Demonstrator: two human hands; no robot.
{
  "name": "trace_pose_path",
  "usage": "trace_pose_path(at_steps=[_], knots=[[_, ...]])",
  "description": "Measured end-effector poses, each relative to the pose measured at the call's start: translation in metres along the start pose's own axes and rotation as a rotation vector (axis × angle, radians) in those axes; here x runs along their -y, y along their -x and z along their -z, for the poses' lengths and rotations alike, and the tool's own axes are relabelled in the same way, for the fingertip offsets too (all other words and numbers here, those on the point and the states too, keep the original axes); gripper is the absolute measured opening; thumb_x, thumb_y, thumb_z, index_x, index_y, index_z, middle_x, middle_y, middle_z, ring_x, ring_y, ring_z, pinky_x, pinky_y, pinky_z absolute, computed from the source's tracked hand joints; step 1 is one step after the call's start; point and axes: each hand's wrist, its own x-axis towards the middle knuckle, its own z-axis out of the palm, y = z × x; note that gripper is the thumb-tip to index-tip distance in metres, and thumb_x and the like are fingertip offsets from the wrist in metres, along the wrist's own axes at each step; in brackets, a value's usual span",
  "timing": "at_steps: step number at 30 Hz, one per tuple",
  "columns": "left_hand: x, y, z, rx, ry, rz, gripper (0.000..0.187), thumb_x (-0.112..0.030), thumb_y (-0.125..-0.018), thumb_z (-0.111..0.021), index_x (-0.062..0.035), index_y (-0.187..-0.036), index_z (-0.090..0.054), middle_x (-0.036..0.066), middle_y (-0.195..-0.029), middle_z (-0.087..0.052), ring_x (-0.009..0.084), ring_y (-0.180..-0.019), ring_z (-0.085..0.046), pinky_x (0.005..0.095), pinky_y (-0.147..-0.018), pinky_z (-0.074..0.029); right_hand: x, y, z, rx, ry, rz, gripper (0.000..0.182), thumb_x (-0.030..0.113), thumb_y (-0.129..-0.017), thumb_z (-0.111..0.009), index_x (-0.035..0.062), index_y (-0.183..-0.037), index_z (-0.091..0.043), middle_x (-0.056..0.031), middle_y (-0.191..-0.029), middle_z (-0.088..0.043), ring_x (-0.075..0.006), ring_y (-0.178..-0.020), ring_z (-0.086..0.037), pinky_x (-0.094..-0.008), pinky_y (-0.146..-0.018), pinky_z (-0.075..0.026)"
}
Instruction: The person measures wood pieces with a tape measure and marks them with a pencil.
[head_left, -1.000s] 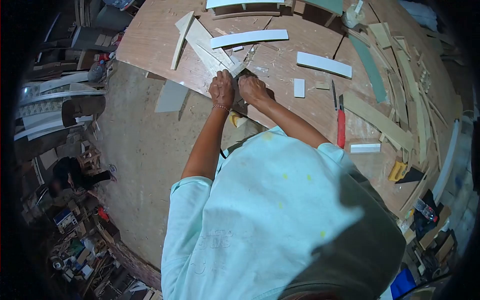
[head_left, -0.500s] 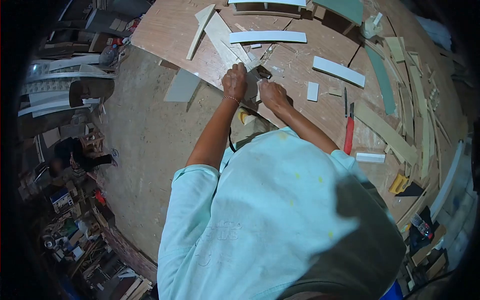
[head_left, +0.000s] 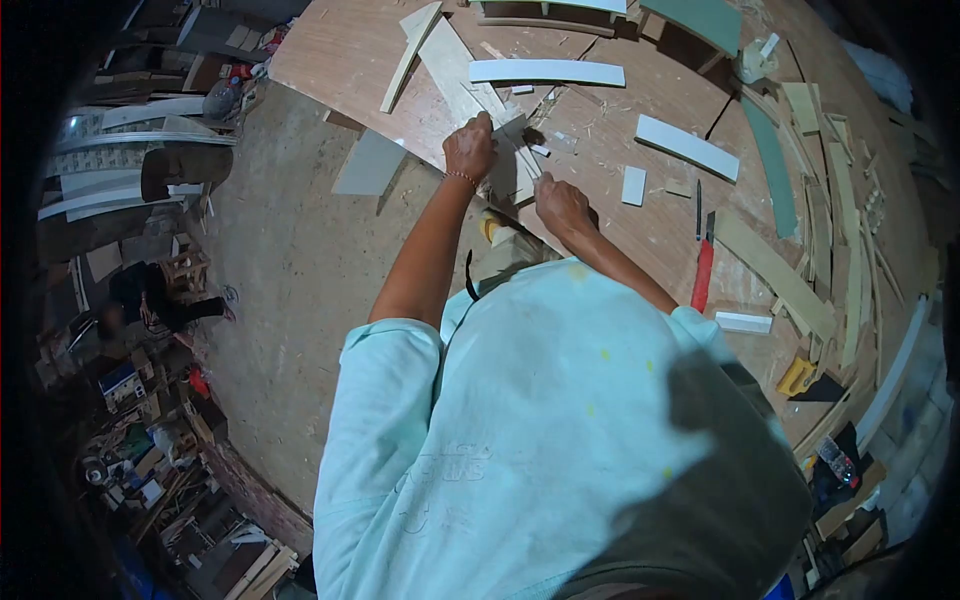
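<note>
My left hand [head_left: 470, 150] is closed at the near edge of the table, gripping a long pale wooden board [head_left: 448, 70] that slants away to the upper left. Just to its right, my right hand [head_left: 565, 208] is closed, fingertips pressed together beside the lower end of the board pieces. What those fingertips hold is too small to make out. Past them lie a small white block [head_left: 540, 151] and wood shavings. A thin wooden strip [head_left: 411, 58] crosses the far part of the board.
White curved panels [head_left: 547, 72] lie farther back. On the right are a pencil [head_left: 698, 210], a red-handled cutter [head_left: 703, 275], a yellow-handled saw [head_left: 797, 376], a green strip [head_left: 770, 168] and stacked wood strips [head_left: 840, 220]. Across the floor at left, a person [head_left: 160, 300] sits.
My right hand has moved right and slightly toward me, away from my left hand, uncovering the small white block. My left hand stays on the board. The view has shifted slightly.
</note>
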Motion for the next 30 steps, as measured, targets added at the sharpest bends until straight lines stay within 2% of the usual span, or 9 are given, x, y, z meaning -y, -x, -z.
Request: trace_pose_path(at_steps=[3,5,7,10,16,21,25,28,30], knots=[[-0.003,0.008,-0.004,-0.108,-0.025,-0.079,0.021,-0.006,-0.060,-0.056,-0.0034,-0.077,-0.043,0.013,-0.071,-0.053,0.0286,-0.063,-0.055,0.0362,-0.054,-0.044,0.006,-0.008,0.007,-0.007,-0.033,-0.025,0.029,0.023,-0.081,-0.032,-0.0018,-0.077,-0.045,-0.0246,-0.063,-0.052,-0.0390,-0.062,-0.053,-0.0475,-0.056,-0.041],[-0.005,0.012,-0.017,-0.118,-0.062,0.005,0.012,-0.007,-0.067,-0.050,-0.0044,-0.075,-0.041,0.013,-0.069,-0.051,0.0283,-0.063,-0.054,0.0366,-0.052,-0.043,0.010,-0.023,0.002,-0.046,-0.038,-0.049,0.028,0.024,-0.080,-0.033,-0.0010,-0.077,-0.047,-0.0241,-0.066,-0.053,-0.0383,-0.064,-0.054,-0.0464,-0.057,-0.042],[-0.011,0.020,-0.016,-0.201,-0.076,-0.049,0.007,-0.007,-0.069,-0.047,-0.0053,-0.074,-0.042,0.011,-0.072,-0.049,0.0262,-0.063,-0.052,0.0356,-0.052,-0.043,0.023,-0.040,0.002,-0.050,-0.024,-0.064,0.029,0.022,-0.079,-0.033,-0.0012,-0.072,-0.050,-0.0227,-0.070,-0.054,-0.0375,-0.068,-0.054,-0.0450,-0.063,-0.043],[-0.015,0.024,-0.020,-0.209,-0.070,-0.068,0.007,-0.007,-0.069,-0.047,-0.0056,-0.074,-0.042,0.010,-0.073,-0.048,0.0258,-0.064,-0.052,0.0358,-0.052,-0.043,0.021,-0.044,0.000,-0.061,0.016,0.038,0.023,0.017,-0.077,-0.034,-0.0012,-0.077,-0.048,-0.0208,-0.068,-0.055,-0.0347,-0.064,-0.056,-0.0421,-0.057,-0.045],[-0.006,0.008,-0.008,-0.080,-0.020,0.017,0.022,-0.012,-0.063,-0.056,-0.0038,-0.077,-0.040,0.015,-0.072,-0.052,0.0298,-0.068,-0.053,0.0374,-0.055,-0.042,0.007,-0.014,0.001,-0.077,0.058,0.035,0.023,0.017,-0.078,-0.033,-0.0006,-0.076,-0.048,-0.0211,-0.062,-0.054,-0.0348,-0.060,-0.056,-0.0427,-0.054,-0.045],[0.003,-0.003,0.000,0.059,0.030,0.014,0.024,-0.010,-0.061,-0.058,-0.0033,-0.077,-0.043,0.015,-0.075,-0.055,0.0296,-0.070,-0.055,0.0381,-0.056,-0.043,0.005,-0.004,0.001,0.029,0.037,-0.001,0.026,0.018,-0.081,-0.031,-0.0016,-0.078,-0.047,-0.0229,-0.064,-0.054,-0.0354,-0.063,-0.056,-0.0431,-0.054,-0.044],[-0.007,0.009,-0.006,-0.051,0.040,0.005,0.019,-0.009,-0.063,-0.056,-0.0043,-0.075,-0.043,0.013,-0.072,-0.054,0.0288,-0.067,-0.054,0.0376,-0.055,-0.043,0.014,-0.015,0.007,0.020,0.047,-0.057,0.027,0.019,-0.081,-0.031,-0.0011,-0.077,-0.048,-0.0235,-0.066,-0.054,-0.0352,-0.066,-0.056,-0.0429,-0.055,-0.044],[-0.014,0.022,-0.016,-0.240,-0.074,-0.050,0.009,-0.007,-0.068,-0.049,-0.0055,-0.073,-0.042,0.011,-0.072,-0.050,0.0241,-0.063,-0.053,0.0335,-0.052,-0.043,0.020,-0.038,-0.001,-0.053,-0.012,-0.006,0.028,0.020,-0.080,-0.032,-0.0006,-0.075,-0.050,-0.0224,-0.068,-0.055,-0.0340,-0.067,-0.056,-0.0427,-0.058,-0.044],[-0.014,0.022,-0.017,-0.214,-0.089,-0.031,0.009,-0.007,-0.068,-0.049,-0.0056,-0.073,-0.042,0.010,-0.073,-0.049,0.0237,-0.064,-0.053,0.0332,-0.052,-0.043,0.020,-0.038,-0.001,-0.070,-0.021,0.002,0.028,0.020,-0.080,-0.032,-0.0009,-0.075,-0.050,-0.0223,-0.068,-0.055,-0.0344,-0.066,-0.056,-0.0428,-0.057,-0.045]])
